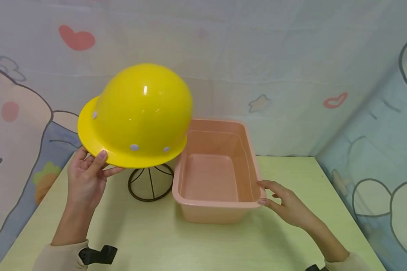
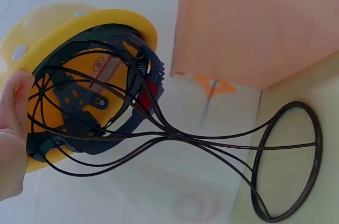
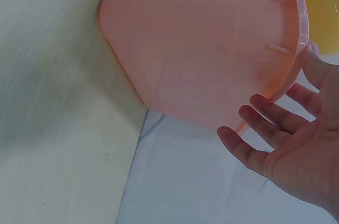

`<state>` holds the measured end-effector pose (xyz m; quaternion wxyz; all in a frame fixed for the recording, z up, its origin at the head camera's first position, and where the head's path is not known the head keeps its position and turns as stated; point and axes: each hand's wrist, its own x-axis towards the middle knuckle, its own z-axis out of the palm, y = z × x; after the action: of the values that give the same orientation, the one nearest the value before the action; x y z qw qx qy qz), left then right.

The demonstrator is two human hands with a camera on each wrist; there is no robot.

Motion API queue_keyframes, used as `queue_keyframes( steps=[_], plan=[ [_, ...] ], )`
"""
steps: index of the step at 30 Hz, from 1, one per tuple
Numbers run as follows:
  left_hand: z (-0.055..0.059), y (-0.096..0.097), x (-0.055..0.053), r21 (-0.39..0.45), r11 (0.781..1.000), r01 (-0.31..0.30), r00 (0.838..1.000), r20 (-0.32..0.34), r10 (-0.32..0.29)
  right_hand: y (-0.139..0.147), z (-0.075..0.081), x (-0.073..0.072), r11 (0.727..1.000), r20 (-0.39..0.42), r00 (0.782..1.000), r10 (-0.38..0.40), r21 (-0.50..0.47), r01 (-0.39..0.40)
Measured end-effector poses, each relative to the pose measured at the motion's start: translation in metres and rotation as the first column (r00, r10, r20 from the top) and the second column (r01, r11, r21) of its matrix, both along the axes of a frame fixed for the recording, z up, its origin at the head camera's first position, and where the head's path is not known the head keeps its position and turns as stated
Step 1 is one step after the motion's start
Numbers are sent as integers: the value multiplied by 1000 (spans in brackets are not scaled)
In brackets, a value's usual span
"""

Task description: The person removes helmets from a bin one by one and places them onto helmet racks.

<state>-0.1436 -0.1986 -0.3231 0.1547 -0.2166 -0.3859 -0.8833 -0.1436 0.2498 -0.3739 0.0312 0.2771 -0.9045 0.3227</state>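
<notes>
Your left hand [image 1: 88, 178] pinches the lower-left edge of the helmet's brim, thumb on top; the helmet [image 1: 146, 109] lies up and to the right of those fingers, tilted, crown uppermost. It sits over the wire stand [image 2: 170, 136], whose top overlaps its lining in the left wrist view; you cannot tell whether the two touch. Your left hand is much the nearer to it.

Your right hand [image 1: 286, 205] pinches the near right corner of the tub's rim between thumb and forefinger, its other fingers loosely spread. The tub [image 1: 210, 205] stands right of the stand, mouth up, its long axis seemingly running away from you.

Watch the tub's left rim: the helmet overlaps it from above, though the left wrist view shows a gap. There is open air above the helmet; the cloth [image 1: 224, 56] hangs close behind, where the tabletop [image 1: 291, 169] ends.
</notes>
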Motion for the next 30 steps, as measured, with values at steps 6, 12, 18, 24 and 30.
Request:
queue_keyframes(
  steps=[6,12,18,24,30],
  plan=[
    [-7,-3,-1,42,999,12,1000,6,-13,0,1,0,1000,-1,1000,2,1,-2],
    [-15,-5,-1,93,995,26,999,21,-28,0,0,0,1000,8,1000,1,-2,-1],
    [-22,-6,-1,134,990,46,999,22,-49,1,0,0,1000,12,1000,-2,-5,2],
    [-27,-7,-1,159,985,61,997,31,-67,1,-1,0,1000,16,1000,-3,-6,4],
    [-32,-6,-1,169,983,66,996,49,-75,0,0,1,1000,33,999,-7,-9,7]
  ],
)
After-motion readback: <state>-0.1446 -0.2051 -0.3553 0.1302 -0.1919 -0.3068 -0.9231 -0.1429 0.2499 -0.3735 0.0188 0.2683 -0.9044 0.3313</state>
